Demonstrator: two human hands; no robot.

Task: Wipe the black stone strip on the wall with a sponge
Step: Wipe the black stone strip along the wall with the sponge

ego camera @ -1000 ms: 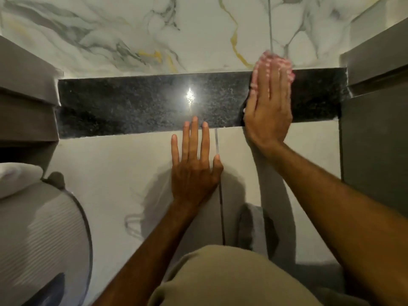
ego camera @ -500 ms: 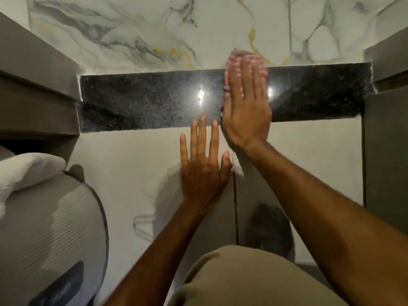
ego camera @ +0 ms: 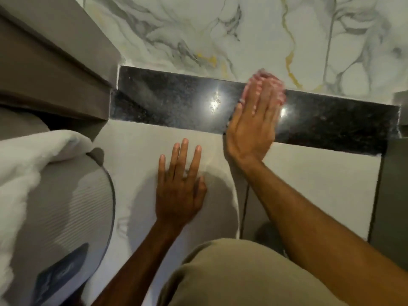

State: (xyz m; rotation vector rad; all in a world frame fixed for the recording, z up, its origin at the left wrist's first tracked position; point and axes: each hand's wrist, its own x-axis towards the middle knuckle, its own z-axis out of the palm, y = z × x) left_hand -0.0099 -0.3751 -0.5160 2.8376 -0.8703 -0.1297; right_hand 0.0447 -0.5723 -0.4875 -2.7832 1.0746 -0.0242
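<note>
— Strip point(ego camera: 167, 102) runs black and glossy across the wall, between the marble point(ego camera: 198, 29) above and the plain grey tile point(ego camera: 309, 184) below. See the sponge point(ego camera: 265, 79)?

— Only a pink edge of it, poking out past the fingers point(ego camera: 260, 96) of the right hand point(ego camera: 251, 127). That hand lies flat, fingers together, pressing the sponge onto the strip's upper edge.

— It was out near the right end a second ago. Now it's about mid-strip, so the pass is going leftward.

— And the left hand point(ego camera: 178, 191)?

— Same place, flat on the tile under the strip, fingers spread, holding nothing. Just a brace.

— So I'd say the right stretch is covered, and the left part, up to the grey ledge point(ego camera: 55, 85), is still to do.
</note>
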